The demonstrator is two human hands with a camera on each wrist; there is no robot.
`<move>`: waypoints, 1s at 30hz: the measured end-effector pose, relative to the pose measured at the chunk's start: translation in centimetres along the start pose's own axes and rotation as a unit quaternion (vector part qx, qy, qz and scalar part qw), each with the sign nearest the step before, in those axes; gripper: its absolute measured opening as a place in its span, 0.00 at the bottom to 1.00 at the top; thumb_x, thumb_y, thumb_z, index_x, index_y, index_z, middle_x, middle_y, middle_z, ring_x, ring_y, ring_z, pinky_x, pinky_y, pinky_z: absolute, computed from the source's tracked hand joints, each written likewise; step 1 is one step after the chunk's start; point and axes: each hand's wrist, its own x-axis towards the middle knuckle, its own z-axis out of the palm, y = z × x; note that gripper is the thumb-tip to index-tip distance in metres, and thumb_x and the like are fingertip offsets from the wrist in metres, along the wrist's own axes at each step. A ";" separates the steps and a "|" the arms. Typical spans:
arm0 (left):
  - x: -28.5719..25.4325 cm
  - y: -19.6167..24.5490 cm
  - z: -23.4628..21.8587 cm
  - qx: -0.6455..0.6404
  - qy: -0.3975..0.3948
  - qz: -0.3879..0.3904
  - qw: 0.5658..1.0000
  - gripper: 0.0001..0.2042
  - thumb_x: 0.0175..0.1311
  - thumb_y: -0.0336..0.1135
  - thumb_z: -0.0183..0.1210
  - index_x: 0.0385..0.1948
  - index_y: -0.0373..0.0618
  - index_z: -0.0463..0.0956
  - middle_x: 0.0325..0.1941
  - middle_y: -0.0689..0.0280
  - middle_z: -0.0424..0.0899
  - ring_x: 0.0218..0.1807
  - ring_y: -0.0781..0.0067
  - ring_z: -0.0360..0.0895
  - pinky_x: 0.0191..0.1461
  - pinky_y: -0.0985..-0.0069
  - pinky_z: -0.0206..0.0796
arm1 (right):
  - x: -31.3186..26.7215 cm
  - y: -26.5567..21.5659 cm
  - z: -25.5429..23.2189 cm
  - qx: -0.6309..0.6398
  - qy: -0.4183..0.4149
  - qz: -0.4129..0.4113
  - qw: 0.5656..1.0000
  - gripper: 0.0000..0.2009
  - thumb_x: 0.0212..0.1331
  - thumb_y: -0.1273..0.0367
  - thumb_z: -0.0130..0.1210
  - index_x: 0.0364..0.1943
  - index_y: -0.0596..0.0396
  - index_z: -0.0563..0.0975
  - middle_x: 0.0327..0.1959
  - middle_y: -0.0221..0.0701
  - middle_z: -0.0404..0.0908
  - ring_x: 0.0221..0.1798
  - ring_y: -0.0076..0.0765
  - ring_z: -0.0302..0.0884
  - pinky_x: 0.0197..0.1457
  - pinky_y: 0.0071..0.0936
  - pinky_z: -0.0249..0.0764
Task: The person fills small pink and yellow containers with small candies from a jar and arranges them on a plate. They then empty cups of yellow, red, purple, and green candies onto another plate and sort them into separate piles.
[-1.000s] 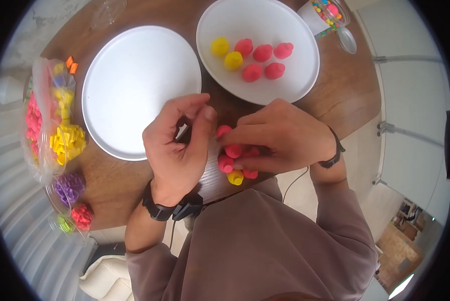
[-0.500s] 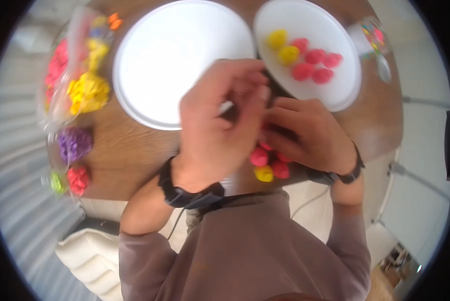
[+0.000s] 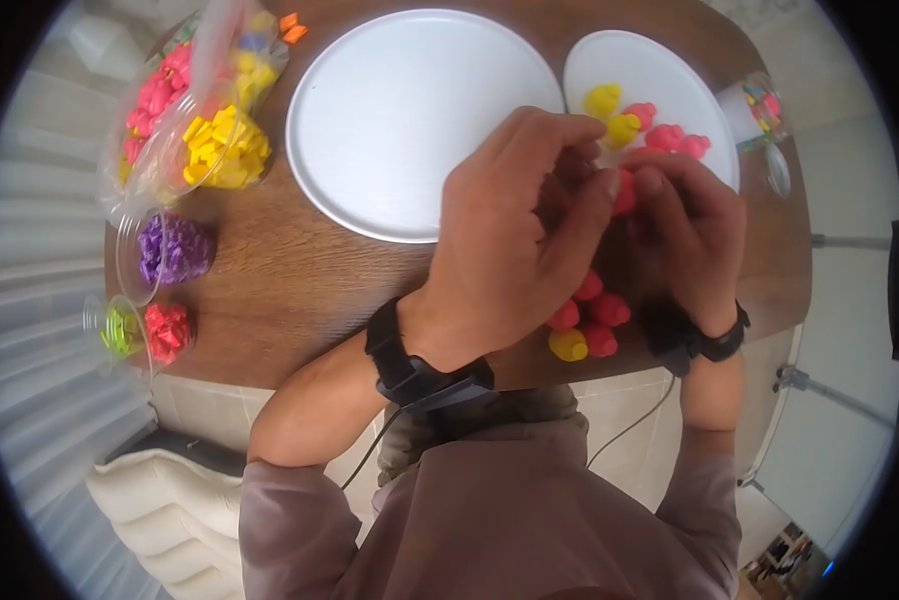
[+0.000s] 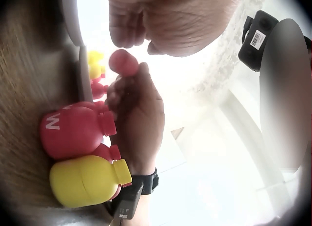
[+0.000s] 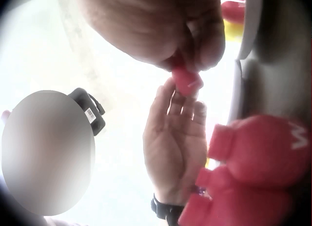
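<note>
My right hand (image 3: 704, 225) pinches a small round pink bottle (image 4: 123, 63) between thumb and fingers, raised over the table. Close beside it is my left hand (image 3: 514, 235), its fingers loosely bent and extended toward the bottle without gripping it. In the right wrist view the left palm (image 5: 170, 143) faces the camera, fingertips near the bottle. Below the hands stand several pink bottles (image 4: 73, 133) with short capped necks, one marked with a white letter, and a yellow bottle (image 4: 87, 179) at their near side. On the right plate (image 3: 624, 55) sit more yellow bottles (image 3: 602, 98) and pink bottles (image 3: 663, 137).
A large white round plate (image 3: 399, 120) lies left of centre. Along the table's left side are a clear bag of pink and yellow pieces (image 3: 227, 150), purple shreds (image 3: 174, 248), red pieces (image 3: 167, 332) and green pieces (image 3: 119, 330). A jar of colourful bits (image 3: 759, 108) lies at the right.
My right hand has come up off the group of bottles with one pink bottle. My left hand has stayed close by it. The head view has shifted, so the table sits differently in frame.
</note>
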 end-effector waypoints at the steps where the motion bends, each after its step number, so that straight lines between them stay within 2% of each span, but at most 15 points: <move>1: 0.0 0.2 0.2 -0.010 -0.003 0.007 1.000 0.13 0.65 0.24 0.63 0.51 0.36 0.78 0.43 0.62 0.85 0.42 0.76 0.83 0.44 0.80 0.75 | 0.1 0.3 -0.1 0.073 0.009 0.008 0.997 0.06 0.70 0.72 0.58 0.43 0.61 0.83 0.31 0.27 0.84 0.27 0.18 0.78 0.28 0.18 0.72; 2: 0.0 0.4 0.2 -0.015 -0.018 0.004 1.000 0.14 0.64 0.25 0.65 0.51 0.35 0.78 0.43 0.62 0.85 0.42 0.75 0.83 0.45 0.80 0.75 | 0.2 0.5 -0.3 0.146 0.016 0.013 0.989 0.07 0.72 0.70 0.57 0.43 0.61 0.82 0.31 0.26 0.84 0.28 0.15 0.78 0.27 0.15 0.72; 4: 0.0 0.7 0.2 -0.024 -0.035 0.011 0.999 0.15 0.64 0.26 0.66 0.51 0.35 0.79 0.43 0.61 0.86 0.42 0.74 0.83 0.46 0.79 0.75 | 0.4 0.7 -0.2 0.150 0.031 0.009 0.988 0.08 0.73 0.70 0.56 0.44 0.61 0.82 0.31 0.27 0.85 0.28 0.15 0.79 0.27 0.15 0.74; 6: 0.0 0.8 0.1 0.021 -0.090 0.013 0.996 0.17 0.62 0.27 0.69 0.52 0.36 0.79 0.44 0.60 0.86 0.43 0.73 0.84 0.46 0.79 0.75 | 0.6 1.2 -0.2 0.171 0.011 -0.019 0.985 0.08 0.72 0.69 0.57 0.44 0.61 0.82 0.33 0.28 0.85 0.29 0.16 0.79 0.28 0.15 0.75; 8: -0.1 0.2 0.5 0.023 -0.083 0.011 0.996 0.17 0.61 0.28 0.69 0.51 0.37 0.79 0.43 0.61 0.86 0.42 0.74 0.84 0.46 0.79 0.75 | 0.6 1.1 0.0 0.158 0.015 -0.023 0.987 0.09 0.73 0.68 0.56 0.44 0.61 0.82 0.33 0.28 0.86 0.30 0.16 0.80 0.28 0.15 0.77; 10: -0.4 -0.2 0.8 0.025 -0.079 0.004 0.997 0.17 0.60 0.28 0.70 0.51 0.37 0.80 0.42 0.61 0.87 0.41 0.75 0.84 0.46 0.79 0.75 | 0.5 1.2 0.3 0.206 -0.028 -0.027 0.978 0.09 0.73 0.68 0.56 0.44 0.61 0.82 0.32 0.27 0.85 0.30 0.17 0.81 0.29 0.15 0.78; 12: -0.5 -0.2 0.8 0.000 -0.064 -0.019 0.998 0.16 0.59 0.26 0.69 0.49 0.37 0.80 0.37 0.60 0.85 0.34 0.68 0.85 0.38 0.74 0.77 | 0.7 1.5 0.3 0.209 -0.028 -0.028 0.977 0.09 0.73 0.67 0.56 0.43 0.60 0.82 0.31 0.26 0.85 0.30 0.17 0.81 0.29 0.15 0.77; 13: -0.4 0.0 0.8 -0.004 -0.070 -0.013 0.997 0.16 0.59 0.26 0.69 0.49 0.37 0.80 0.37 0.60 0.85 0.34 0.68 0.85 0.38 0.74 0.77 | 0.8 1.8 0.3 0.227 -0.039 -0.032 0.973 0.09 0.73 0.67 0.57 0.43 0.59 0.82 0.31 0.26 0.85 0.30 0.17 0.81 0.29 0.15 0.77; 18: -0.5 0.9 0.8 0.023 -0.083 -0.032 0.996 0.19 0.60 0.22 0.67 0.54 0.37 0.80 0.33 0.63 0.83 0.31 0.76 0.83 0.36 0.78 0.74 | 0.8 1.2 0.0 0.244 -0.059 -0.036 0.967 0.09 0.72 0.65 0.58 0.41 0.58 0.82 0.29 0.25 0.84 0.27 0.16 0.80 0.27 0.14 0.75; 20: -0.7 0.2 0.9 0.018 -0.077 -0.022 0.997 0.19 0.60 0.23 0.67 0.55 0.37 0.80 0.33 0.63 0.83 0.30 0.77 0.82 0.36 0.79 0.74 | 1.0 1.0 -0.3 0.215 -0.115 0.004 0.970 0.10 0.71 0.64 0.60 0.41 0.57 0.82 0.28 0.25 0.84 0.24 0.15 0.78 0.25 0.14 0.73; 25: -0.9 0.5 1.2 0.005 -0.070 -0.029 0.997 0.20 0.63 0.24 0.67 0.58 0.36 0.78 0.34 0.65 0.84 0.30 0.82 0.80 0.35 0.80 0.73 | 0.9 0.7 -0.5 0.277 -0.139 0.041 0.950 0.10 0.71 0.63 0.59 0.40 0.56 0.82 0.26 0.24 0.83 0.21 0.15 0.75 0.24 0.14 0.72; 27: -0.9 0.7 1.6 -0.171 -0.064 -0.137 0.974 0.20 0.66 0.26 0.66 0.59 0.33 0.77 0.37 0.67 0.85 0.29 0.84 0.77 0.35 0.82 0.72 | 1.0 0.8 -0.4 0.308 -0.149 0.039 0.939 0.11 0.72 0.62 0.59 0.39 0.56 0.81 0.26 0.24 0.82 0.21 0.15 0.75 0.24 0.15 0.72; 28: -0.8 0.9 1.4 -0.168 -0.062 -0.137 0.974 0.20 0.66 0.26 0.66 0.59 0.33 0.77 0.37 0.67 0.85 0.29 0.84 0.77 0.35 0.82 0.72 | 1.1 0.8 -0.3 0.310 -0.152 0.037 0.938 0.11 0.72 0.62 0.59 0.39 0.56 0.81 0.26 0.24 0.82 0.21 0.15 0.75 0.24 0.15 0.72; 30: -0.6 1.4 1.1 -0.195 -0.079 -0.191 0.959 0.19 0.69 0.25 0.63 0.60 0.31 0.75 0.40 0.66 0.86 0.33 0.83 0.79 0.38 0.81 0.73 | 1.2 1.1 -0.2 0.303 -0.156 0.048 0.939 0.10 0.74 0.63 0.55 0.39 0.56 0.78 0.26 0.25 0.80 0.22 0.17 0.76 0.23 0.16 0.73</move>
